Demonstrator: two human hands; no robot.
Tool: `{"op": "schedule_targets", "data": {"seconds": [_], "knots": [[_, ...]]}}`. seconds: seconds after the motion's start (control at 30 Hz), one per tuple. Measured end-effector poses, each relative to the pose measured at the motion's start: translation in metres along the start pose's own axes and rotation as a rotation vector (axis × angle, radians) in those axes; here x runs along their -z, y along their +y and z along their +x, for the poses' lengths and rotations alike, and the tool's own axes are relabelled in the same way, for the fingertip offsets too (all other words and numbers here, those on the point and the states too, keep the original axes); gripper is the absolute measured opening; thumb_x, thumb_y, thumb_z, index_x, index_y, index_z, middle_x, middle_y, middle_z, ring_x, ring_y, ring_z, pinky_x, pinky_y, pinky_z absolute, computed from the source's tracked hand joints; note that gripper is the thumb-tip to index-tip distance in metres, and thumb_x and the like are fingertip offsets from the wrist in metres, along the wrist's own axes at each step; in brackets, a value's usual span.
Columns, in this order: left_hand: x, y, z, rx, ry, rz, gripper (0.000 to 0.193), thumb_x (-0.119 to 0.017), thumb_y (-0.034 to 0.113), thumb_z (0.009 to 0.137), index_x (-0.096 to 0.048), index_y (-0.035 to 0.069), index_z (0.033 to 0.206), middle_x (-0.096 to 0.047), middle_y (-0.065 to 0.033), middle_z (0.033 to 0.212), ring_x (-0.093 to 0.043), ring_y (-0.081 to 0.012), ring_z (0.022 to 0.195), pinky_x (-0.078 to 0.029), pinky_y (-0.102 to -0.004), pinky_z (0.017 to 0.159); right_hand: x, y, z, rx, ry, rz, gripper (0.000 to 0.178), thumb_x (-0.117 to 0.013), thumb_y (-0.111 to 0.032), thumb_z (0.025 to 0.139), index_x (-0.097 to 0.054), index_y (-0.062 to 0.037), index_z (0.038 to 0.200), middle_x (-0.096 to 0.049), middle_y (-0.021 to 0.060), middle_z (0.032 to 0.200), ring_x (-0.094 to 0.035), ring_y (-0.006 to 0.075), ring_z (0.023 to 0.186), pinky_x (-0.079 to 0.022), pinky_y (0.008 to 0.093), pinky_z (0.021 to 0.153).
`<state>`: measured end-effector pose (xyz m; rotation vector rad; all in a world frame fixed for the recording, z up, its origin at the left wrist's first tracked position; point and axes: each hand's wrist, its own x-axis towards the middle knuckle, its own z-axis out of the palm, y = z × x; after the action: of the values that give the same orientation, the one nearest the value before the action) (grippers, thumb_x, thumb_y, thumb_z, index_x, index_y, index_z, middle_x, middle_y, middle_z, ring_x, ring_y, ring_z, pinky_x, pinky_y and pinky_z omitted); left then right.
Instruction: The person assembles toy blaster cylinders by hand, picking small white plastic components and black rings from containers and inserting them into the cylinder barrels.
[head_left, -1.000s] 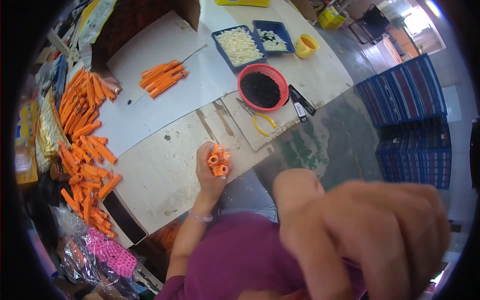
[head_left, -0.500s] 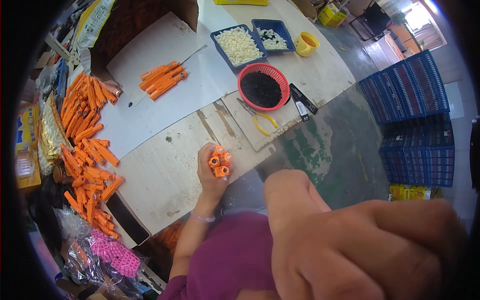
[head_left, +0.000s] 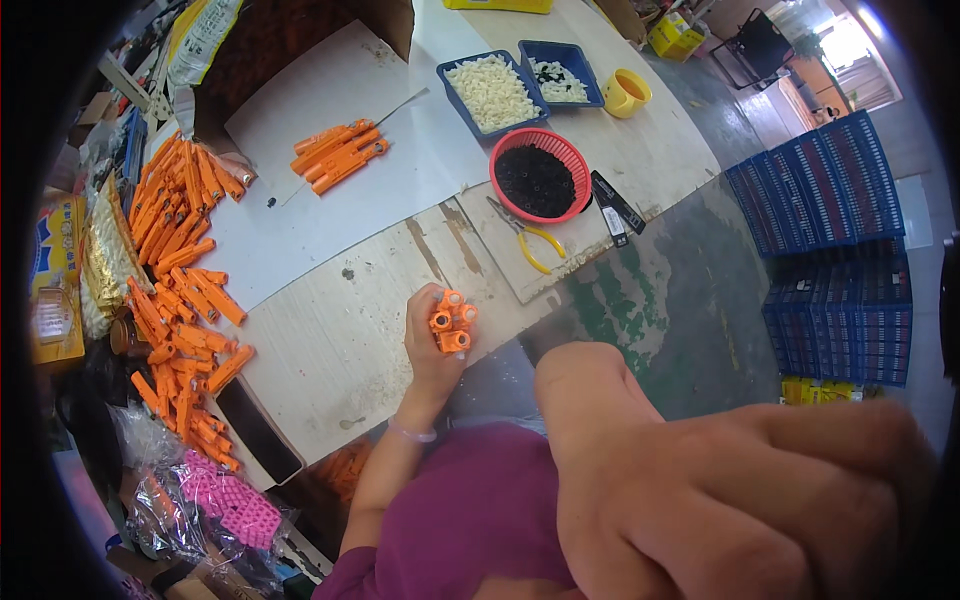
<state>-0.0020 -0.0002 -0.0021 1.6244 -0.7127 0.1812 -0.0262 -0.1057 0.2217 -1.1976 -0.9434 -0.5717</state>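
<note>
Past second: left hand (head_left: 428,352) keeps its clasp on orange, hollow-ended plastic tubes (head_left: 447,340), seemingly just holding. Right hand (head_left: 725,495) curled in foreground; cannot tell its contents.

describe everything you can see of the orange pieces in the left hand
The orange pieces look like hard plastic, bunched with their hollow-looking ends toward the camera, some openings dark, some pale. The left hand wraps them from the left, near the edge of the table; their far ends are hidden.
</note>
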Motion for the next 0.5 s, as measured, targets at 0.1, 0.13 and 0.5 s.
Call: {"op": "schedule_targets", "data": {"seconds": [0.1,0.13,0.5], "knots": [[-0.006,0.001,0.003,-0.005,-0.008,-0.015,0.061,-0.07,-0.003,0.067,-0.044,0.005,0.122,-0.053,-0.0163,0.111,-0.058,-0.0291,0.094,-0.049,-0.0341,0.079,0.0,0.0,0.004,0.037,-0.004,0.009,0.017,-0.053,-0.016,0.088,-0.058,-0.0041,0.077,-0.056,0.0087,0.077,-0.054,0.0236,0.071,-0.044,0.035,0.063],[-0.007,0.0,0.002,-0.003,-0.009,-0.015,0.061,-0.07,-0.003,0.067,-0.044,0.005,0.122,-0.053,-0.0163,0.111,-0.058,-0.0291,0.094,-0.049,-0.0341,0.079,-0.004,0.005,0.004,0.046,-0.004,0.019,0.017,-0.053,-0.016,0.088,-0.058,-0.0041,0.077,-0.056,0.0087,0.077,-0.054,0.0236,0.071,-0.044,0.0351,0.063],[-0.008,-0.013,-0.008,0.035,0.078,-0.147,0.06,-0.068,-0.001,0.072,-0.041,0.004,0.125,-0.05,-0.014,0.113,-0.057,-0.0222,0.091,-0.049,-0.0307,0.078,-0.039,0.024,0.022,0.328,-0.396,-0.675,0.012,-0.052,-0.011,0.087,-0.059,-0.0041,0.08,-0.054,0.0061,0.077,-0.052,0.0215,0.073,-0.042,0.0359,0.067]]}}
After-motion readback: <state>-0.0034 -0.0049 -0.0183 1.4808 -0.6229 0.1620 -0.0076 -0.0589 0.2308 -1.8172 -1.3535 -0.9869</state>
